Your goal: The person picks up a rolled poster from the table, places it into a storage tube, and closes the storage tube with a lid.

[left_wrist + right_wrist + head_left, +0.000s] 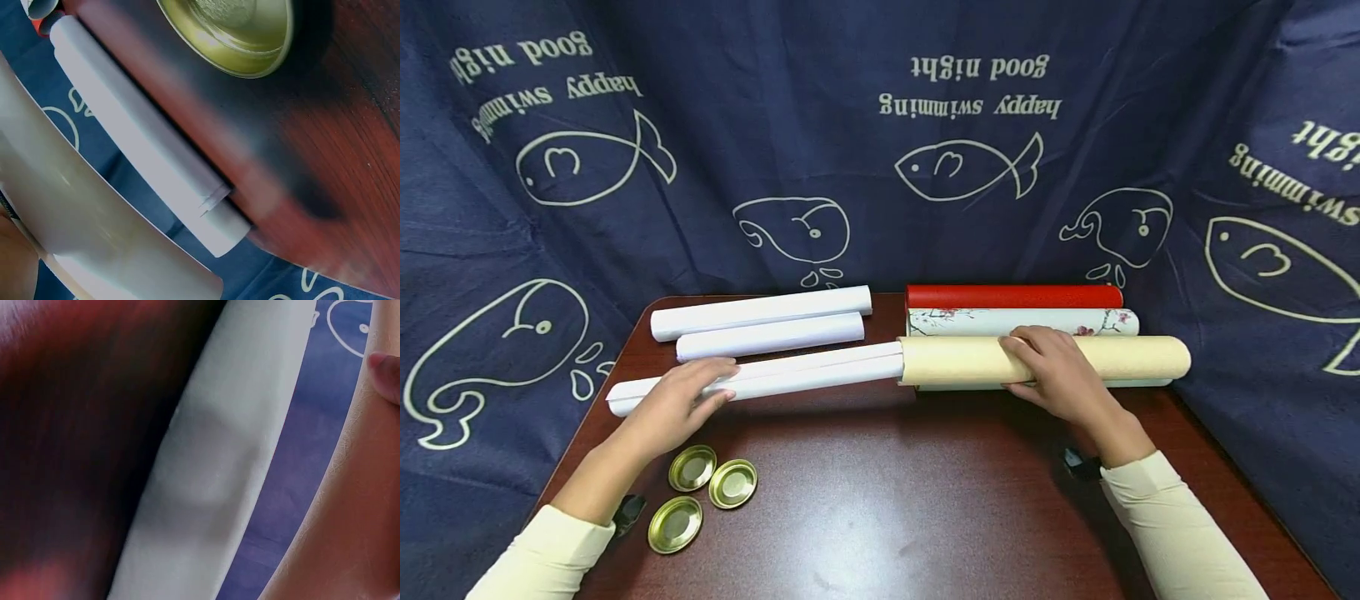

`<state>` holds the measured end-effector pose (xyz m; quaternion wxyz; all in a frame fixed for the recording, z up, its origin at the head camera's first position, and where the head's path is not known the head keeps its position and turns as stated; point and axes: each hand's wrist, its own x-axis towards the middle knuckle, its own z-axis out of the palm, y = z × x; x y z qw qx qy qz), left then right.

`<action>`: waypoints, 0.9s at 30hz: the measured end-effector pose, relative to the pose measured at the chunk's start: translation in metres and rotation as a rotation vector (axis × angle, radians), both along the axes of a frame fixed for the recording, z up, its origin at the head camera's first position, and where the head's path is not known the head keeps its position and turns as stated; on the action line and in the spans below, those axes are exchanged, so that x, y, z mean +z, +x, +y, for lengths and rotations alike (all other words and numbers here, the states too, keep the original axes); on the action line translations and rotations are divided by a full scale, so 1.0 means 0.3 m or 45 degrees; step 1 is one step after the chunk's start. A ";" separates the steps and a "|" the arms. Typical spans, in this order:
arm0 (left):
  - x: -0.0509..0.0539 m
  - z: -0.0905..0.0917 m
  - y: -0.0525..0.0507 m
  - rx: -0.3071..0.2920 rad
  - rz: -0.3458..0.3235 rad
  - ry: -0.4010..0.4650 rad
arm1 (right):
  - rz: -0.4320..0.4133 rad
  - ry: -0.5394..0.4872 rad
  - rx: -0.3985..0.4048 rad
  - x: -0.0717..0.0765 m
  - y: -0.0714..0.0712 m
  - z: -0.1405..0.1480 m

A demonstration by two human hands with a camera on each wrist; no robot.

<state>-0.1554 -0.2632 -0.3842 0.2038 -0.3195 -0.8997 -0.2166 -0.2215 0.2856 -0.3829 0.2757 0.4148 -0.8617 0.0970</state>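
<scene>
The left hand (673, 404) has its thumb and fingers bent around a long white roll (812, 372), opened about as wide as the roll. The right hand (1060, 375) grips a thicker cream roll (955, 360) the same way. The two rolls meet end to end; whether one enters the other, I cannot tell.

A pale roll (962, 387) shows below the cream roll's near side, with a flowered roll (985, 322) and a red roll (1015, 297) behind. Two shorter white rolls (771, 336) lie behind the long one. Three gold dishes (733, 483) sit near the left forearm.

Right of them, brown table (865, 483) stretches toward the right forearm; a blue curtain (820, 125) rises behind its far edge.
</scene>
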 end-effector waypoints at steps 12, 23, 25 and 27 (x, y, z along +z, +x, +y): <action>0.004 0.050 0.034 -0.010 0.067 -0.076 | 0.004 -0.041 0.001 -0.065 0.052 -0.034; 0.020 0.171 0.050 -0.030 0.128 -0.138 | 0.015 -0.026 0.004 -0.092 0.071 -0.050; 0.021 0.190 0.049 -0.039 0.131 -0.141 | 0.016 -0.028 -0.001 -0.094 0.075 -0.050; 0.024 0.212 0.047 -0.048 0.135 -0.142 | 0.022 -0.035 -0.002 -0.097 0.078 -0.049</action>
